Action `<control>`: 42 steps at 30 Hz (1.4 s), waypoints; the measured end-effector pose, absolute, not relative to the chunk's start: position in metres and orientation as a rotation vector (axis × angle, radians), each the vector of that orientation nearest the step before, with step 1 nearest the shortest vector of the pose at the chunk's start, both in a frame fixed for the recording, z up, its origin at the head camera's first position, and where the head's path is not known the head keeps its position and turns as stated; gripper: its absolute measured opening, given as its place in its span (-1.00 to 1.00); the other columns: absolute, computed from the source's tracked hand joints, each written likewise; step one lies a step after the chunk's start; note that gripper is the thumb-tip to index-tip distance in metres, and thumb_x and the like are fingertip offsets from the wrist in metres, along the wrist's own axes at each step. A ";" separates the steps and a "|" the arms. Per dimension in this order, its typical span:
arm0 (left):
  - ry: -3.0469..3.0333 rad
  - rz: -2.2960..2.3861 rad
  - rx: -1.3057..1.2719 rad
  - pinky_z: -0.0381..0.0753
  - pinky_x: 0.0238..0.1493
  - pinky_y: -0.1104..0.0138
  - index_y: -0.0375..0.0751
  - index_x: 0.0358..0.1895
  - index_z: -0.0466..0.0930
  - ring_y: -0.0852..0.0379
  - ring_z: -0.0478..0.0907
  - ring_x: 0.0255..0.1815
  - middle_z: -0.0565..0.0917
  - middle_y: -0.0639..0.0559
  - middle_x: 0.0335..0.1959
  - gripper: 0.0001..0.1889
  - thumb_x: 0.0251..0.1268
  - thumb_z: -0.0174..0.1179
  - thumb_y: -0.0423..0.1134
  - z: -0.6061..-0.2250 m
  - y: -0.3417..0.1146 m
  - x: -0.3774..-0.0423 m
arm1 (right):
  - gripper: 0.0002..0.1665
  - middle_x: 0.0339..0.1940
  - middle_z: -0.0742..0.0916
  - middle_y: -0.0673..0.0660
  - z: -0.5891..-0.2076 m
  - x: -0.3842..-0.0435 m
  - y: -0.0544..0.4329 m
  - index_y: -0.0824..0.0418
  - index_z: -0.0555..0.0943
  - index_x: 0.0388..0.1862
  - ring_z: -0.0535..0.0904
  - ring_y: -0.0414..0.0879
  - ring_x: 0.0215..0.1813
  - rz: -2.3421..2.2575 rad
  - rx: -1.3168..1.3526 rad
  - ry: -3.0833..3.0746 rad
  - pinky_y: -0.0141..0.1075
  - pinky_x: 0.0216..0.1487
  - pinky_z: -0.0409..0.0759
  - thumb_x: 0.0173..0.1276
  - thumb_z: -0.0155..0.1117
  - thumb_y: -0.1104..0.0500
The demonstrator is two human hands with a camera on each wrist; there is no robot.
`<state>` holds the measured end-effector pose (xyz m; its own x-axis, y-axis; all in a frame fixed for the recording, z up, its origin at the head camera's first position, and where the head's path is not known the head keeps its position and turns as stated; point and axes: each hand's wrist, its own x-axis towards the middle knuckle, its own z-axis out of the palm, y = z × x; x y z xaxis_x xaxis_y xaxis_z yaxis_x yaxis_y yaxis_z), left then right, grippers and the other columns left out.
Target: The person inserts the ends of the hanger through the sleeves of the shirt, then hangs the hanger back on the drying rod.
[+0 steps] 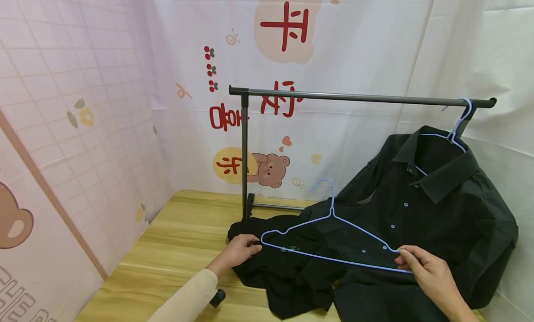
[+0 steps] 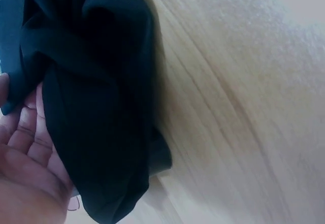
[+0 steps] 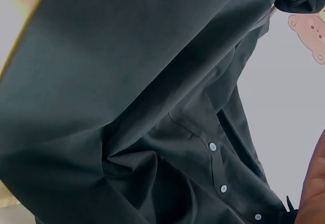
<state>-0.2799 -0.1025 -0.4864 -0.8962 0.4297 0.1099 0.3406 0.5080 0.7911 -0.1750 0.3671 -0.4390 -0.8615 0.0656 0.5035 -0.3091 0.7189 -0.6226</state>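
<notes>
A light-blue wire hanger [image 1: 332,215] is held up in front of the black clothes, its hook pointing up. My right hand [image 1: 434,271] pinches its right corner; in the right wrist view only an edge of the right hand [image 3: 312,188] shows. My left hand [image 1: 238,253] is beside the hanger's left end, thumb and fingers pinching the edge of a crumpled black garment [image 1: 288,275] on the table. In the left wrist view, the garment's cloth [image 2: 96,92] passes between thumb and fingers of the left hand [image 2: 30,158], covering some fingertips.
A dark metal rack [image 1: 359,97] stands behind. On its right end, a black button-up shirt [image 1: 400,206] hangs from another blue hanger [image 1: 452,135], its lower part spreading over the wooden table [image 1: 167,248]. A black rack foot [image 1: 217,298] shows near my left sleeve. Printed curtains [image 1: 354,48] enclose the table.
</notes>
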 end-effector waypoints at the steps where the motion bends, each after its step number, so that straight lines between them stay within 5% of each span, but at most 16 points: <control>1: 2.635 1.355 0.682 0.51 -0.42 0.36 -0.31 -0.12 0.66 0.22 0.48 -0.50 0.58 0.06 -0.50 -0.85 0.42 0.19 -0.28 -0.487 -0.103 -0.280 | -0.85 -0.49 0.70 -0.08 -0.439 -0.175 0.367 0.32 0.66 -0.19 0.64 -0.32 -0.44 1.001 0.188 -2.418 -0.57 -0.37 0.56 0.50 0.17 0.28; 9: 2.585 1.414 0.701 0.48 -0.49 0.38 -0.22 -0.31 0.60 0.22 0.45 -0.53 0.54 0.08 -0.54 -0.88 0.43 0.19 -0.30 -0.487 -0.104 -0.283 | -0.88 -0.50 0.71 -0.07 -0.439 -0.180 0.362 0.33 0.65 -0.21 0.65 -0.33 -0.44 1.017 0.271 -2.377 -0.57 -0.37 0.56 0.48 0.17 0.34; 18: 2.598 1.408 0.680 0.50 -0.46 0.35 -0.35 -0.05 0.65 0.17 0.48 -0.49 0.58 0.04 -0.49 -0.81 0.42 0.20 -0.29 -0.488 -0.105 -0.280 | -0.86 -0.50 0.71 -0.06 -0.430 -0.177 0.374 0.37 0.65 -0.18 0.65 -0.33 -0.45 1.002 0.247 -2.412 -0.59 -0.38 0.55 0.49 0.16 0.32; 33: 2.588 1.412 0.718 0.51 -0.39 0.35 -0.29 -0.04 0.68 0.18 0.46 -0.46 0.54 0.10 -0.44 -0.81 0.42 0.21 -0.28 -0.484 -0.108 -0.284 | -0.87 -0.49 0.69 -0.06 -0.402 -0.192 0.385 0.40 0.63 -0.18 0.66 -0.19 -0.53 1.089 0.436 -2.515 -0.41 -0.46 0.62 0.49 0.14 0.38; 42: 2.636 1.383 0.763 0.50 -0.32 0.32 -0.23 0.00 0.70 0.18 0.46 -0.41 0.58 0.11 -0.40 -0.78 0.42 0.23 -0.22 -0.478 -0.105 -0.288 | -0.85 -0.45 0.72 -0.06 -0.386 -0.196 0.395 0.44 0.64 -0.16 0.68 -0.26 -0.44 1.031 0.462 -2.517 -0.51 -0.37 0.60 0.49 0.14 0.38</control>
